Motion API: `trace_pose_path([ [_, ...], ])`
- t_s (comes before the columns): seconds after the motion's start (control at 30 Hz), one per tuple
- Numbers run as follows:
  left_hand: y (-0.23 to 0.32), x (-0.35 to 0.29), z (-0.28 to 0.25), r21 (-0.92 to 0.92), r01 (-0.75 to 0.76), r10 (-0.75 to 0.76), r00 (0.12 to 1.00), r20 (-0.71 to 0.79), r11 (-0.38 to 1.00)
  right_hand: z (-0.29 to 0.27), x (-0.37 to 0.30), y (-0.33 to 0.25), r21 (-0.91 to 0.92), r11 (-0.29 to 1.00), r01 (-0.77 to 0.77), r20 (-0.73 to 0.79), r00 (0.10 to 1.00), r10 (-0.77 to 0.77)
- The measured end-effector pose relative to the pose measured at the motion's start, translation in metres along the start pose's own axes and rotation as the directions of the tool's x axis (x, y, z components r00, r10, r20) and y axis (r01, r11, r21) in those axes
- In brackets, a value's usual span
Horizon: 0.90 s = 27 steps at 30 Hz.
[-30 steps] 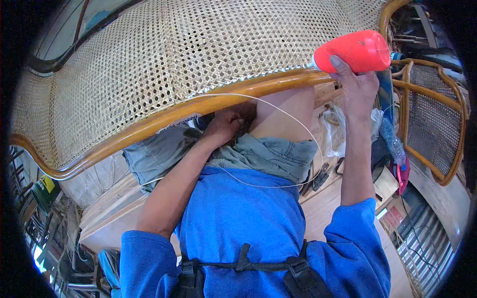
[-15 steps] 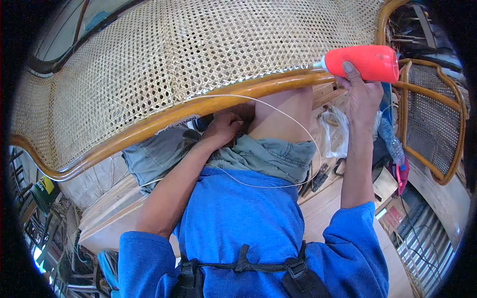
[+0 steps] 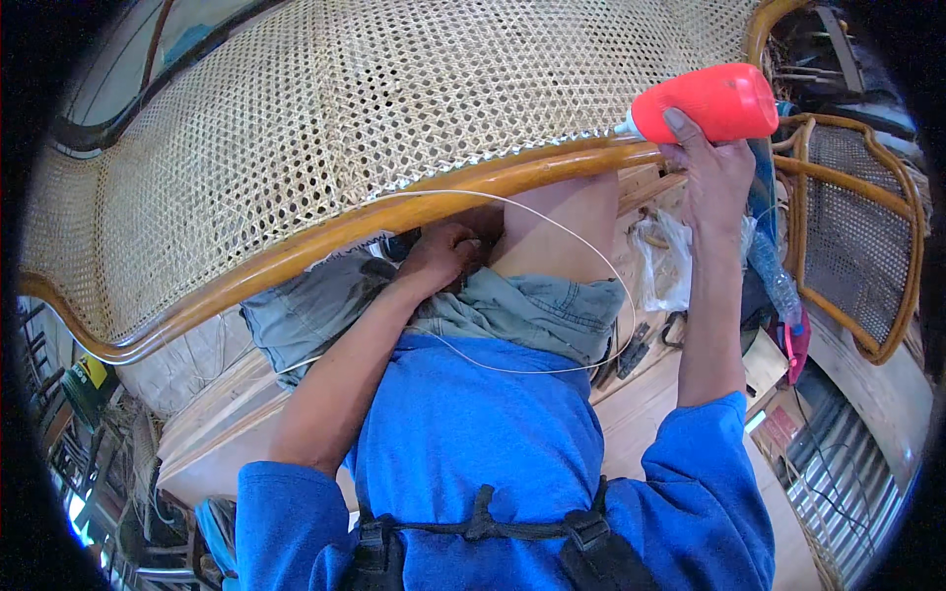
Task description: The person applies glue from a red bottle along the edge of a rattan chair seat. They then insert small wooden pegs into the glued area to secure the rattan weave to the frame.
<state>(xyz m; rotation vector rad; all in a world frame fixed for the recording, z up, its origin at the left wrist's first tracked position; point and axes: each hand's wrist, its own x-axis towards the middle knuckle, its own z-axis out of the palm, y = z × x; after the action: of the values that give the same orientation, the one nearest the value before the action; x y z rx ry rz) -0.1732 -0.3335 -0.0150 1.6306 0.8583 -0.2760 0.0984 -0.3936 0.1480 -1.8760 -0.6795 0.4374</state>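
My right hand (image 3: pixel 711 169) is wrapped round a red squeeze glue bottle (image 3: pixel 705 102), tilted with its whitish nozzle pointing left. The nozzle tip meets the edge of a woven cane panel (image 3: pixel 473 79), close to its curved, varnished wooden frame (image 3: pixel 434 206). White beads of glue (image 3: pixel 498 155) run along that edge to the left of the nozzle. A thin pale cane strand (image 3: pixel 567 229) loops from the frame down over my lap. My left hand (image 3: pixel 440 258) rests on my lap below the frame, fingers curled; whatever they may hold is hidden.
A smaller cane-panelled frame (image 3: pixel 852 207) leans at the right, near a clear plastic bottle (image 3: pixel 775 276) and a plastic bag (image 3: pixel 665 261). Dark tools (image 3: pixel 636 353) lie on the wooden boards beside my leg. Corrugated metal (image 3: pixel 847 463) shows at the lower right.
My right hand has raised the glue bottle's base a little, and the nozzle has shifted slightly left along the panel edge. My left hand stays almost where it was.
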Motion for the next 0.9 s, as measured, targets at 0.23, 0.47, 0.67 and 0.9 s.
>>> trace_pose_path([
  [0.23,-0.004,0.005,0.0,-0.033,-0.049,0.05,0.997,0.05,0.998,0.004,0.002,-0.002,0.018,1.0,-0.002,-0.021,1.0,0.002],
  [0.47,-0.01,0.007,0.005,0.049,-0.086,0.087,0.996,-0.017,0.995,-0.01,0.0,0.007,0.427,0.904,-0.02,-0.098,0.993,0.068],
  [0.67,-0.002,0.003,0.001,0.056,-0.054,0.055,0.998,-0.014,0.997,-0.007,-0.003,0.013,0.283,0.956,-0.074,-0.062,0.994,0.095],
  [0.9,-0.002,0.001,0.002,0.046,-0.085,0.087,0.996,-0.036,0.995,-0.001,-0.005,-0.001,0.015,0.999,-0.04,-0.02,0.999,0.041],
])
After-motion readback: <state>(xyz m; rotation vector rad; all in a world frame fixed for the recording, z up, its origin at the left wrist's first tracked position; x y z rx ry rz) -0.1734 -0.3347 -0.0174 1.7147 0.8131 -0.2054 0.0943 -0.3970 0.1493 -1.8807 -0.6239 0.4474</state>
